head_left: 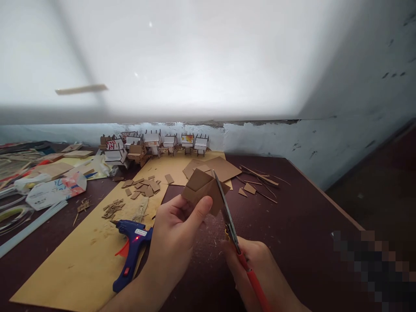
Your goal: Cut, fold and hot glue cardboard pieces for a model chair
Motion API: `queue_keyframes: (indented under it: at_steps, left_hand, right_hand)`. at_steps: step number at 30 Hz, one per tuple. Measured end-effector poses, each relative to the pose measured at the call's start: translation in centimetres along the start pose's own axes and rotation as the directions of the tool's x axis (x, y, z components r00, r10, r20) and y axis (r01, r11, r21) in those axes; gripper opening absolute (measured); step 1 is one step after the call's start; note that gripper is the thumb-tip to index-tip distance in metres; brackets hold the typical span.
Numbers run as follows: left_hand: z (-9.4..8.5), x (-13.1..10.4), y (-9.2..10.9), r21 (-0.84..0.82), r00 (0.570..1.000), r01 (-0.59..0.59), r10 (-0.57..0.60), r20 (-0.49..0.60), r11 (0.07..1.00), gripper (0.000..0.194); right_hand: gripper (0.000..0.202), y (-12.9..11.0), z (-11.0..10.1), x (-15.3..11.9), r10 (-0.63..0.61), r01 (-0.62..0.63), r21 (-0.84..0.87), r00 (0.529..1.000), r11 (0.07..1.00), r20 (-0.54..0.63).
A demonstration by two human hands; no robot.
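Pinched between the thumb and fingers of my left hand point(178, 229) is a folded or layered piece of brown cardboard point(203, 187), lifted above the table. My right hand point(260, 271) grips red-handled scissors point(229, 221), blades pointing up and away from me. Their blades lie against the right edge of the cardboard; I cannot tell whether they bite into it. Left of my left wrist, a blue glue gun point(131, 249) with a lit red light rests on a yellow sheet point(74, 268). Small cut cardboard pieces point(146, 187) lie beyond it.
A row of small cardboard models point(152, 143) stands along the wall. Flat cardboard point(224, 169) lies behind my hands, with thin offcut strips point(260, 177) to its right. Tape rolls point(14, 216), a white packet point(56, 190) and wood pieces crowd the left side of the dark table point(308, 221).
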State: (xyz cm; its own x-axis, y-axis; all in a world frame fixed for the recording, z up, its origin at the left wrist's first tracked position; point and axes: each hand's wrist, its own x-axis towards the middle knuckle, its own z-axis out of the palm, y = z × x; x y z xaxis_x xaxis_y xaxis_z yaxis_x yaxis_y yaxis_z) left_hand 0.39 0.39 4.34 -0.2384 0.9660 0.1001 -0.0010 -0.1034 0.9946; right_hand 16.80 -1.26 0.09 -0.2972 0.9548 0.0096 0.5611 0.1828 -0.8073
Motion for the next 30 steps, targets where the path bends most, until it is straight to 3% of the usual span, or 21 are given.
queue_keyframes:
  at_steps: [11,16,20,24,30]
  left_hand:
    - [0.0,0.5,-0.8,-0.024,0.999,0.005,-0.005,0.032,1.0,0.034]
    - [0.0,1.4,-2.1,-0.083,0.995,0.061,-0.054,0.086,0.995,0.035]
    - [0.2,1.5,-2.7,-0.077,0.983,0.11,-0.097,0.159,0.991,0.034]
    - [0.3,1.1,-3.2,-0.143,0.952,0.194,-0.151,0.268,0.971,0.029]
    - [0.7,0.3,-2.8,-0.236,0.867,0.375,-0.249,0.433,0.897,0.026]
  right_hand:
    - [0.054,0.5,0.7,0.0,-0.047,0.042,-0.039,0.989,0.998,-0.144]
    - [0.06,1.4,0.1,0.3,0.129,-0.097,0.2,0.98,0.975,-0.152]
    - [0.054,3.0,-0.5,1.3,0.197,-0.14,0.338,0.97,0.931,-0.14]
    - [0.052,3.4,-1.4,1.8,0.242,-0.167,0.474,0.965,0.864,-0.102]
    - [0.052,1.4,-2.9,1.5,0.194,-0.132,0.606,0.98,0.785,-0.037]
